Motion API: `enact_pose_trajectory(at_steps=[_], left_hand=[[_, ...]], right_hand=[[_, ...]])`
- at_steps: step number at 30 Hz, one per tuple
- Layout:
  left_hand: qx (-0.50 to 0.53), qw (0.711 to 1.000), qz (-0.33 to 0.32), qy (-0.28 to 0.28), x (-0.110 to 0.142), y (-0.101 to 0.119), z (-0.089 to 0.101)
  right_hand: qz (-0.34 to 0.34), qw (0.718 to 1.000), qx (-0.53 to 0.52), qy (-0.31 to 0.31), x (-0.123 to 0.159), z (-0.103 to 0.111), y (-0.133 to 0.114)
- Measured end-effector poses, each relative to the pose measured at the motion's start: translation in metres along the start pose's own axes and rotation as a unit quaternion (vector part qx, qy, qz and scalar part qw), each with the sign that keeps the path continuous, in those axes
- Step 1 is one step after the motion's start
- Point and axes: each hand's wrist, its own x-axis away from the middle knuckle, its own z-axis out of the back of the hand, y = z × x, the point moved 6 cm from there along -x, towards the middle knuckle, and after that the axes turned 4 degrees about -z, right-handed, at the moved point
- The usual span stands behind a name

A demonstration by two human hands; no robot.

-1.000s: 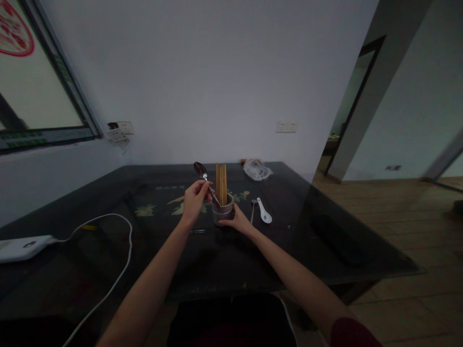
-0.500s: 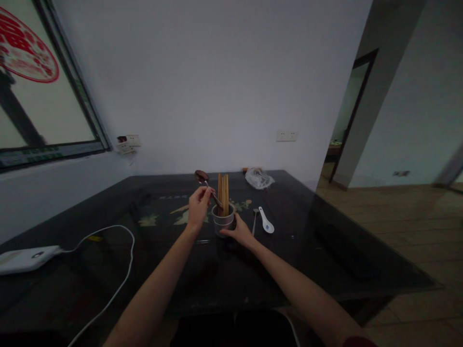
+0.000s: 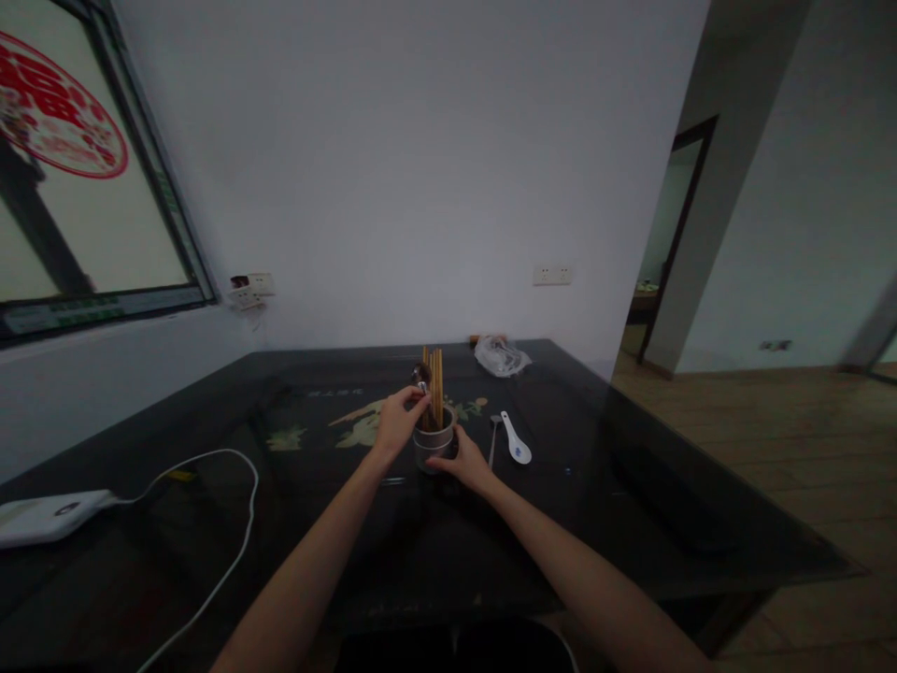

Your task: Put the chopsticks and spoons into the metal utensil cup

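Observation:
A grey cylindrical holder (image 3: 430, 451) stands on the dark table, with several wooden chopsticks (image 3: 438, 383) upright in it. My right hand (image 3: 468, 462) is wrapped round the holder's right side and front. Just above the rim, my left hand (image 3: 401, 419) pinches a metal spoon (image 3: 421, 376) by its handle, bowl up, beside the chopsticks. The spoon's lower end is hidden behind my fingers. To the right of the holder lie a thin metal spoon (image 3: 494, 439) and a white ceramic soup spoon (image 3: 517, 441) with a blue mark.
At the table's back edge lies a crumpled clear plastic bag (image 3: 502, 357). A white power bank (image 3: 52, 517) with a looping white cable (image 3: 253, 486) is at left. A long dark object (image 3: 673, 500) lies at right. The wall stands right behind the table (image 3: 392, 570).
My left hand has brought the spoon rightward and more upright, against the chopsticks. My right hand still holds the holder. The view has tilted slightly.

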Motion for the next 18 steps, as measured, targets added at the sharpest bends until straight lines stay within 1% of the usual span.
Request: enact_pose_trajectory(at_steps=[6,18], left_hand=[[-0.004,1.000,0.014,-0.002,0.001,-0.003,-0.001],[0.031,0.998,0.053,-0.018,0.002,-0.012,-0.001]], right_hand=[[-0.007,1.000,-0.007,-0.007,0.000,0.000,0.001],[-0.003,1.000,-0.005,-0.008,-0.002,-0.001,0.006]])
